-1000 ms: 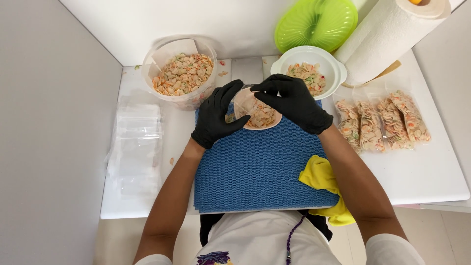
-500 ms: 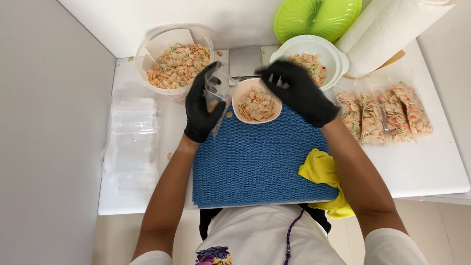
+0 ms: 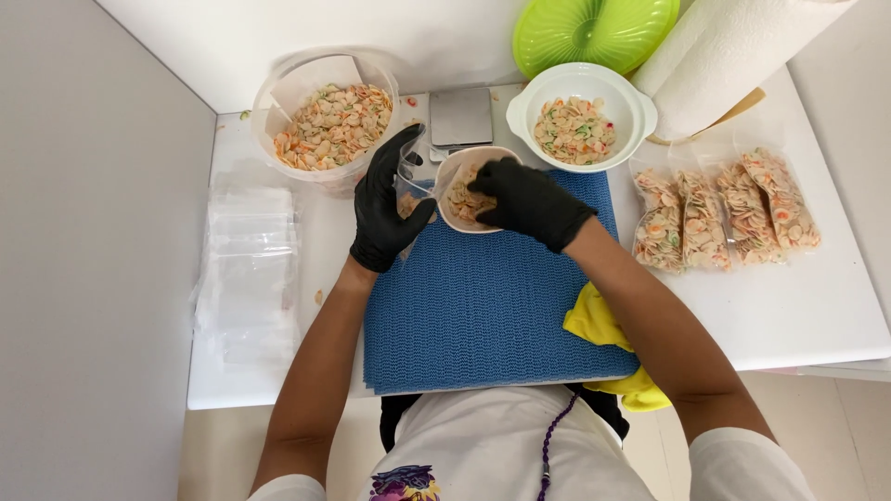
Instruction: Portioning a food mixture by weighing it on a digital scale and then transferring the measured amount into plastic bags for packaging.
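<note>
Both my hands wear black gloves. My left hand grips a small clear plastic bag and holds its mouth open beside a small white bowl. That bowl is tipped toward the bag and holds coloured shell-shaped snack pieces. My right hand holds the bowl from the right, with its fingers in among the pieces. Both hands are over the far edge of a blue textured mat.
A clear tub of the same pieces stands far left. A white two-handled bowl, a small scale, a green lid and a paper towel roll sit behind. Several filled bags lie right, empty bags left, a yellow cloth near me.
The small bowl has been tipped toward the left. My left hand has taken up a clear bag beside it. My right hand has moved onto the bowl.
</note>
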